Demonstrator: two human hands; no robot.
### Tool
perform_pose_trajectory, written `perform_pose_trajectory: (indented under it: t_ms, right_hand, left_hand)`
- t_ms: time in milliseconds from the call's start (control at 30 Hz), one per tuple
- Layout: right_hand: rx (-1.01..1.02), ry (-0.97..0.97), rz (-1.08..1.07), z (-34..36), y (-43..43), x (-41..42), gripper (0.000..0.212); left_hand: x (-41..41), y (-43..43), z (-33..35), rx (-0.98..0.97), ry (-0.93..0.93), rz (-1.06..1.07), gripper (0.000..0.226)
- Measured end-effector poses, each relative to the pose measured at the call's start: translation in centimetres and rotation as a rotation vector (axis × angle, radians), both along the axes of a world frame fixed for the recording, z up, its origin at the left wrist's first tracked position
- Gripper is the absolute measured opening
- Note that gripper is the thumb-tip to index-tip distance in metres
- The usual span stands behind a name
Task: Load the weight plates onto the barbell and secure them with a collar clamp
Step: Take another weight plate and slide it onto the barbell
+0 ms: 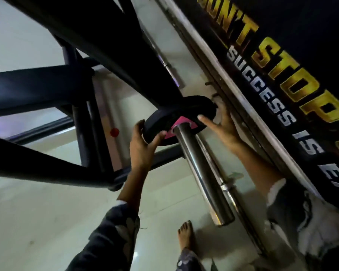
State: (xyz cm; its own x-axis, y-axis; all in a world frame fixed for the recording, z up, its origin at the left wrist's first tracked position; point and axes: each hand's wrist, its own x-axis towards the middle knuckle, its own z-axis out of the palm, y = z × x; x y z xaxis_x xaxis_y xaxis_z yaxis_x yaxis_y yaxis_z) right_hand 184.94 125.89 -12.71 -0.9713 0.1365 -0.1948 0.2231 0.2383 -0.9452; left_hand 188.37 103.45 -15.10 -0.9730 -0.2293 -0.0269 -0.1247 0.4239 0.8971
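Observation:
A black weight plate point(176, 112) with a pink centre label sits on the chrome barbell sleeve point(200, 171), pushed up near the rack. My left hand point(143, 145) grips the plate's left rim, thumb on the face and fingers curled behind. My right hand point(221, 126) is at the plate's right rim with straight, spread fingers, the thumb touching the face. The sleeve's free end point(223, 218) points toward me. No collar clamp is visible.
Black rack tubes point(47, 89) cross the left half of the view. A dark wall banner with yellow and white lettering point(282, 75) runs along the right, with a steel rail point(213, 61) below it. My bare foot point(186, 235) stands on the pale tiled floor point(37, 222).

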Motion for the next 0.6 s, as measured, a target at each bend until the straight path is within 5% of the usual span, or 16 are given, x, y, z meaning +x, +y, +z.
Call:
perform_pose_trajectory:
  t_ms: [167,600]
  right_hand:
    - [-0.143,0.003,0.123,-2.3,1.2,-4.7,0.039]
    - [-0.325,0.065,0.039,-3.1,3.6,5.8,0.026]
  left_hand:
    - [-4.0,-0.9,-0.5,0.074,0.077,-0.130,0.035]
    - [6.4,3.7,-0.9,0.051,0.278,0.034,0.040]
